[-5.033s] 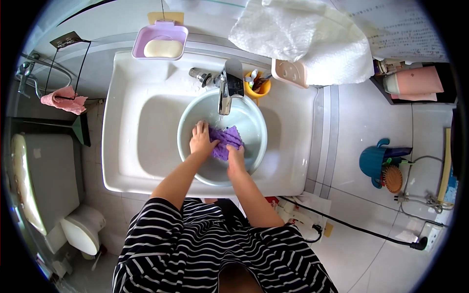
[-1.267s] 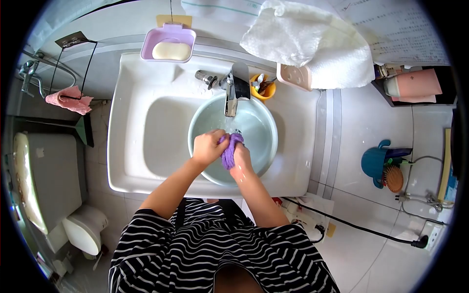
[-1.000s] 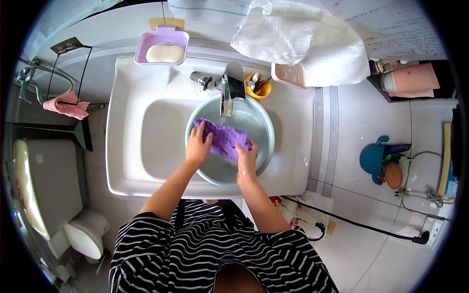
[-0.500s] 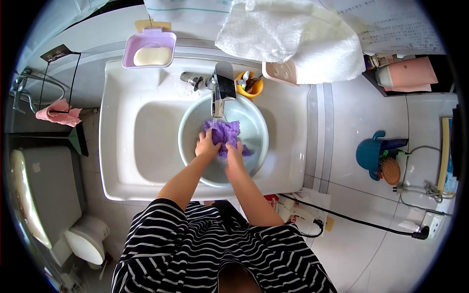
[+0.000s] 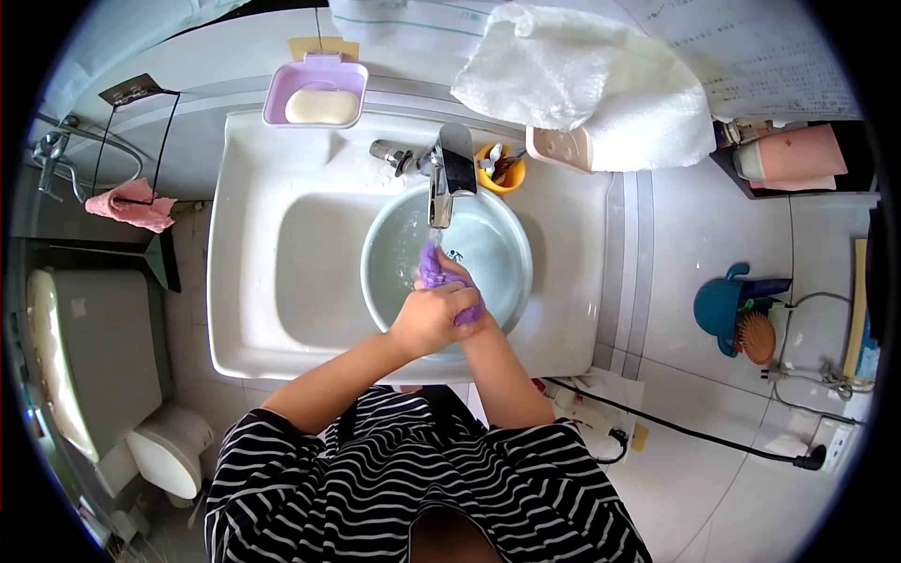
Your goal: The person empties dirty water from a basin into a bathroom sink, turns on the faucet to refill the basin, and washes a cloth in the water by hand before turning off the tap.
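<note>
Over the round basin (image 5: 375, 291), my two hands hold a bunched purple cloth (image 5: 434, 266). My left hand (image 5: 427, 321) is closed around it from the left, with its knuckles on top. On the other side, my right hand (image 5: 477, 330) grips the same cloth, its fingers partly hidden behind the left hand and the folds. The cloth's upper end sits just under the spout of the chrome faucet (image 5: 441, 192), where water is running. Water lies in the pale blue basin, with bubbles at its left side.
The basin stands in a white sink (image 5: 246, 310). Behind are a purple soap dish (image 5: 272, 98) with a white soap bar (image 5: 322, 107), a yellow cup (image 5: 507, 178) and a white towel (image 5: 601, 89). A black cable (image 5: 676, 427) runs at the right.
The purple cloth was spread low in the basin under both hands. Now it is lifted and squeezed into a narrow bunch, with my hands brought together around it. The view has shifted slightly.
</note>
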